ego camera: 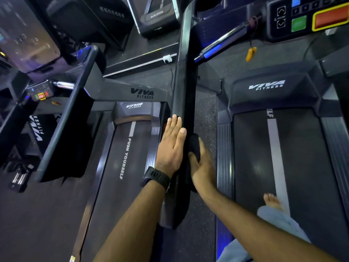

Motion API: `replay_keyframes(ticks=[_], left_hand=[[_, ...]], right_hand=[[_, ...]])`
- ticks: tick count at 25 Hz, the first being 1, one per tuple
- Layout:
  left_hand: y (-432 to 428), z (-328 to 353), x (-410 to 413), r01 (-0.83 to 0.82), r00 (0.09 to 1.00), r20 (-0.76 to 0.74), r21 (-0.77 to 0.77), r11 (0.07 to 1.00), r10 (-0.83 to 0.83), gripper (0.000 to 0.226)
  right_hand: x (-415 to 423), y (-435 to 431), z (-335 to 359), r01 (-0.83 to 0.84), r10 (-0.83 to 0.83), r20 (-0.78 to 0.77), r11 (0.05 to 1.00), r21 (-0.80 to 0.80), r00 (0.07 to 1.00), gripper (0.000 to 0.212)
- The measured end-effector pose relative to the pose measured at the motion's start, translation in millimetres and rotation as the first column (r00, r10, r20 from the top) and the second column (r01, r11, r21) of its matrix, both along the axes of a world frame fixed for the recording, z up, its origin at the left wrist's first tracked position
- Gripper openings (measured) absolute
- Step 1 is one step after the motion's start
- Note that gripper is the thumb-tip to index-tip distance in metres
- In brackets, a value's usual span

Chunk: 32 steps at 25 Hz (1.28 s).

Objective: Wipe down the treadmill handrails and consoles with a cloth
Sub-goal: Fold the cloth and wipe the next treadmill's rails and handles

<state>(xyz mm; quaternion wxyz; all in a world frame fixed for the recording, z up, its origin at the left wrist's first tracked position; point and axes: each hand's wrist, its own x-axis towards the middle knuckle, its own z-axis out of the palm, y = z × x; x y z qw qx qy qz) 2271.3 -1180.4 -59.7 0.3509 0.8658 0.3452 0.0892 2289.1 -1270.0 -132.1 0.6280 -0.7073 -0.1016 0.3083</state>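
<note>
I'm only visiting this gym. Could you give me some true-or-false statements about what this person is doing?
1. The right hand grips a dark cloth against the long black handrail. True.
2. The left hand is balled into a fist. False: its fingers lie straight against the handrail.
3. A black wristwatch sits on the left wrist. True.
4. The person wears shoes. False: a bare foot stands on the dark grey treadmill belt.

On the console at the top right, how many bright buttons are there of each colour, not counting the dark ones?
Blue button: 1
Green button: 1
Red button, in a yellow frame: 1
Total: 3
</note>
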Motion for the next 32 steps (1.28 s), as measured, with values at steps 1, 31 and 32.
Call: replay_keyframes(ticks=[1,31,32], left_hand=[[0,0,-2,0.008,1.0,0.0,0.011,1.0,-0.008,0.066],[-38,1,-49,-0.031,0.999,-0.026,0.052,0.998,0.033,0.056],[-39,2,-50,-0.032,0.999,-0.021,0.055,0.998,0.033,0.056]], right_hand=[[-5,-5,5,0.002,-0.006,0.074,0.999,0.046,0.997,0.057],[-25,-14,10,-0.069,0.052,-0.249,0.996,-0.056,0.967,0.081],[-32,-21,20,-0.09,0.086,-0.177,0.996,-0.016,0.981,0.076]])
